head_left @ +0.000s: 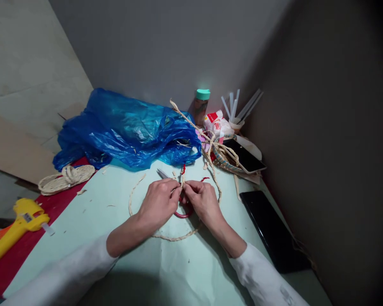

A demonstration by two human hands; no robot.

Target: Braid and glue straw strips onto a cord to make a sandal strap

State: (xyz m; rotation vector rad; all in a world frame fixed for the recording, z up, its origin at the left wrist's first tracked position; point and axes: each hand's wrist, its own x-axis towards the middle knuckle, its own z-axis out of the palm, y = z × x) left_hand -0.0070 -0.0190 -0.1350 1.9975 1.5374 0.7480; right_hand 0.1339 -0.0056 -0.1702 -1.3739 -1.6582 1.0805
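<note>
My left hand (161, 199) and my right hand (204, 203) meet over the middle of the table, fingertips pinched together on a short piece of pale straw-coloured cord (183, 180). A bit of red string (184, 168) shows at its upper end. Beneath my hands lie scissors with red handles (183, 215), their blades (162, 173) pointing to the upper left and partly hidden by my left hand. A long twisted cord (175, 239) of the same pale fibre curves around my hands on the table and runs up to the right at the back.
A blue plastic bag (127, 127) covers the back left. On the left are a yellow glue gun (22, 225) and a coiled braid (67, 178). A black tablet (271, 227) lies at right; behind stand a green-lidded jar (201, 104) and glue sticks (234, 106) in a cup.
</note>
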